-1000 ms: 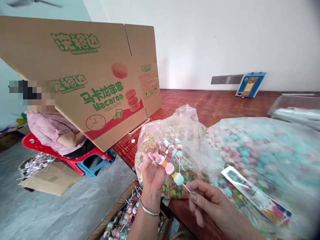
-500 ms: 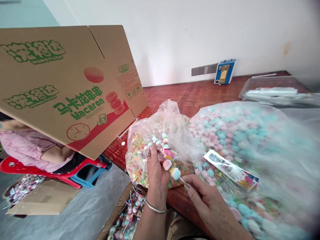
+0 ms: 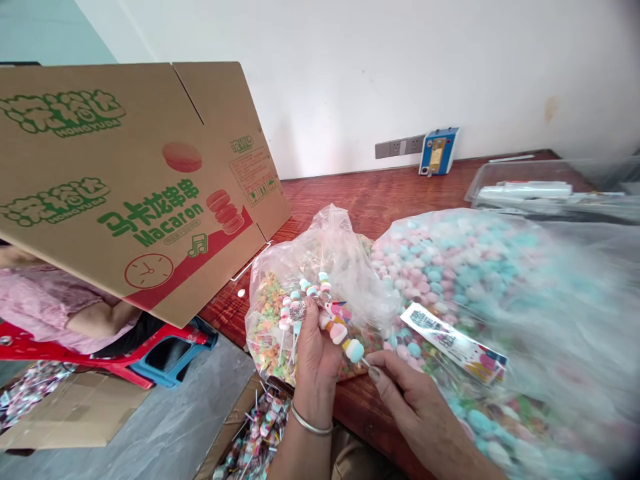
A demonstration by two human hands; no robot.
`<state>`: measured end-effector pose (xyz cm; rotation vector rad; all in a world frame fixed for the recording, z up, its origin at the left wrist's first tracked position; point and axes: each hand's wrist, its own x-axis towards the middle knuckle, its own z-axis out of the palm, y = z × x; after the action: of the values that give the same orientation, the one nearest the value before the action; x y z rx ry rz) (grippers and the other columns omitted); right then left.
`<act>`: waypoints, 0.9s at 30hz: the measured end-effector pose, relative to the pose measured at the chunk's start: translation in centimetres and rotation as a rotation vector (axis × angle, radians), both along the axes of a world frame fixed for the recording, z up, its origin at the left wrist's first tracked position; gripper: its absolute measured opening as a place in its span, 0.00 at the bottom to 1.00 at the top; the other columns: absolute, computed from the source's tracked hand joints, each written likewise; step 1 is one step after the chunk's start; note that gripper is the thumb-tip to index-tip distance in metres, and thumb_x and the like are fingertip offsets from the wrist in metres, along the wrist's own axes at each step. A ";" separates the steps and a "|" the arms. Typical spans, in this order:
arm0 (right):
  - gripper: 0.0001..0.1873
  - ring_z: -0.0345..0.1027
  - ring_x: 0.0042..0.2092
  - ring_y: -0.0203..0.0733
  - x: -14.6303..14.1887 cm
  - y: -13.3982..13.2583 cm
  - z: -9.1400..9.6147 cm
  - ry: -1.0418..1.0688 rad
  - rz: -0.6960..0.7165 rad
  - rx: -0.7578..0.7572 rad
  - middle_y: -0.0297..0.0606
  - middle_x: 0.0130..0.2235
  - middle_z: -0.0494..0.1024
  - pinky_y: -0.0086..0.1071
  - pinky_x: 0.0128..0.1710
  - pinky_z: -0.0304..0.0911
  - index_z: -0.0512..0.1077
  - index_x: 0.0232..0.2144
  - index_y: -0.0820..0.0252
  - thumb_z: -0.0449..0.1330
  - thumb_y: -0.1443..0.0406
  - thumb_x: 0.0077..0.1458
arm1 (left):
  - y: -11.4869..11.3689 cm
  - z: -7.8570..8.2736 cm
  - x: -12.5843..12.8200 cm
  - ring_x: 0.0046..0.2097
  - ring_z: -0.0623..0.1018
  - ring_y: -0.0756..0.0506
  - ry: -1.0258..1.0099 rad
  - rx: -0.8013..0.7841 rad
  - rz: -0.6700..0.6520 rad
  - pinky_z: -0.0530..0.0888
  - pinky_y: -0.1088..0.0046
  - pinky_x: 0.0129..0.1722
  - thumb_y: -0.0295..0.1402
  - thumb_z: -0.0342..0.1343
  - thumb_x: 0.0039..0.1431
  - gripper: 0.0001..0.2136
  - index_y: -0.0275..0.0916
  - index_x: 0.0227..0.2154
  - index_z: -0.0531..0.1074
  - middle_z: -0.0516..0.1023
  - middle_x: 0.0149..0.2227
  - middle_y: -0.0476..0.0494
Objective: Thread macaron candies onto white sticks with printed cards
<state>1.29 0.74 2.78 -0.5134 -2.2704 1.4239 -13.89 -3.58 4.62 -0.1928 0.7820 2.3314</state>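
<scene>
It looks like a candy-packing workshop: bulk bags (image 3: 333, 223) on the worktop (image 3: 340, 190), a printed carton (image 3: 165, 200), boxed wrapped sweets (image 3: 263, 430).

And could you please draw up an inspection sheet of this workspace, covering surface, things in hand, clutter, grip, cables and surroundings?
Surface: red-brown wooden table, partly covered by bags.
Things in hand: candy skewer, printed wrapper about its upper part.
Clutter: small-candy bag with other skewers on it; pastel-candy bag with a wrapper strip on top.
Grip: left hand holds the skewer's upper part and wrapper; right hand pinches its bare lower end.
Cables: nothing seen.
Surroundings: large printed carton; wall sockets; blue device; plastic tray; open candy box; seated person at left.
</scene>
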 end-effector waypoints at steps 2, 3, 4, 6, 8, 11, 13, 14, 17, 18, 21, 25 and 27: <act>0.14 0.67 0.29 0.39 1.0 0.7 -0.3 -0.012 -0.013 0.012 0.32 0.28 0.73 0.28 0.30 0.62 0.71 0.36 0.55 0.47 0.59 0.65 | -0.2 0.4 -0.7 0.32 0.78 0.50 -0.017 0.046 0.006 0.75 0.72 0.38 0.38 0.53 0.64 0.11 0.38 0.31 0.74 0.78 0.32 0.46; 0.14 0.67 0.29 0.39 1.6 1.0 -0.5 -0.013 -0.020 0.016 0.32 0.27 0.73 0.28 0.29 0.62 0.71 0.38 0.55 0.48 0.58 0.65 | -0.3 0.5 -1.1 0.33 0.78 0.50 -0.030 0.063 0.004 0.76 0.71 0.39 0.38 0.51 0.65 0.12 0.37 0.31 0.74 0.78 0.33 0.46; 0.14 0.68 0.29 0.39 2.3 1.4 -0.7 -0.016 -0.030 0.017 0.31 0.27 0.74 0.28 0.29 0.63 0.71 0.39 0.55 0.48 0.58 0.65 | -0.4 0.5 -1.4 0.33 0.77 0.50 -0.044 0.077 0.000 0.75 0.70 0.40 0.38 0.50 0.66 0.13 0.37 0.30 0.74 0.78 0.33 0.45; 0.13 0.71 0.34 0.41 3.7 1.9 -0.8 -0.004 -0.067 0.019 0.33 0.31 0.77 0.27 0.32 0.65 0.72 0.42 0.54 0.50 0.58 0.64 | -0.5 0.3 -1.8 0.33 0.76 0.51 -0.056 0.105 -0.008 0.75 0.71 0.39 0.38 0.48 0.67 0.14 0.36 0.31 0.74 0.77 0.33 0.44; 0.13 0.72 0.38 0.43 4.7 2.1 -0.7 0.017 -0.095 0.002 0.35 0.35 0.78 0.27 0.33 0.67 0.73 0.43 0.53 0.52 0.57 0.63 | -0.4 -0.1 -1.8 0.32 0.76 0.51 -0.054 0.137 -0.003 0.74 0.71 0.38 0.38 0.49 0.66 0.13 0.37 0.31 0.74 0.77 0.32 0.45; 0.14 0.71 0.34 0.42 5.5 2.1 -0.1 0.041 -0.111 -0.115 0.34 0.31 0.77 0.28 0.32 0.67 0.73 0.44 0.52 0.53 0.55 0.62 | 0.0 -0.8 -1.3 0.33 0.76 0.50 -0.059 0.166 -0.017 0.74 0.70 0.40 0.36 0.53 0.64 0.09 0.39 0.32 0.75 0.76 0.31 0.48; 0.14 0.68 0.29 0.40 5.6 2.0 0.2 0.052 -0.118 -0.230 0.32 0.27 0.73 0.28 0.30 0.67 0.73 0.43 0.52 0.53 0.54 0.62 | 0.3 -1.2 -0.9 0.34 0.76 0.50 -0.061 0.153 -0.022 0.74 0.69 0.42 0.36 0.57 0.61 0.07 0.39 0.31 0.75 0.77 0.31 0.49; 0.14 0.67 0.28 0.39 5.6 1.9 0.3 0.058 -0.119 -0.285 0.32 0.26 0.72 0.28 0.28 0.66 0.73 0.42 0.52 0.53 0.53 0.62 | 0.4 -1.4 -0.8 0.33 0.76 0.50 -0.058 0.145 -0.023 0.74 0.69 0.42 0.36 0.59 0.60 0.06 0.39 0.31 0.75 0.77 0.31 0.49; 0.17 0.62 0.24 0.36 5.5 1.8 0.2 0.065 -0.102 -0.388 0.32 0.25 0.69 0.27 0.24 0.62 0.74 0.41 0.54 0.53 0.51 0.62 | 0.7 -1.7 -0.4 0.30 0.75 0.51 -0.031 0.139 -0.039 0.73 0.71 0.40 0.36 0.63 0.56 0.06 0.40 0.29 0.75 0.76 0.29 0.51; 0.17 0.61 0.23 0.36 5.6 1.9 0.2 0.064 -0.094 -0.396 0.32 0.24 0.69 0.27 0.23 0.62 0.74 0.41 0.54 0.53 0.51 0.62 | 0.8 -1.7 -0.3 0.30 0.74 0.51 -0.024 0.140 -0.049 0.73 0.71 0.39 0.36 0.63 0.55 0.06 0.40 0.29 0.75 0.76 0.28 0.51; 0.16 0.62 0.22 0.36 5.9 2.2 0.4 0.043 -0.087 -0.321 0.32 0.22 0.70 0.27 0.22 0.61 0.75 0.42 0.54 0.53 0.53 0.62 | 0.9 -1.7 0.0 0.28 0.73 0.51 -0.028 0.139 -0.065 0.73 0.70 0.39 0.36 0.63 0.55 0.07 0.40 0.27 0.74 0.74 0.25 0.52; 0.10 0.71 0.28 0.40 6.7 2.9 1.2 0.017 -0.107 -0.053 0.33 0.28 0.78 0.27 0.26 0.67 0.76 0.38 0.52 0.56 0.58 0.59 | 0.9 -1.4 0.3 0.31 0.75 0.51 -0.004 0.068 -0.002 0.73 0.70 0.43 0.34 0.63 0.55 0.06 0.40 0.26 0.73 0.75 0.27 0.52; 0.09 0.74 0.30 0.41 7.2 3.2 1.4 0.015 -0.108 0.049 0.33 0.31 0.80 0.27 0.28 0.68 0.76 0.38 0.51 0.56 0.60 0.59 | 0.8 -1.3 0.3 0.34 0.76 0.50 0.068 0.039 0.030 0.73 0.71 0.44 0.33 0.64 0.55 0.06 0.39 0.27 0.73 0.76 0.29 0.51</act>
<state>8.48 3.96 4.17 -0.5982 -2.2244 1.3129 -13.57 -2.75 3.32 -0.1091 0.7707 2.3909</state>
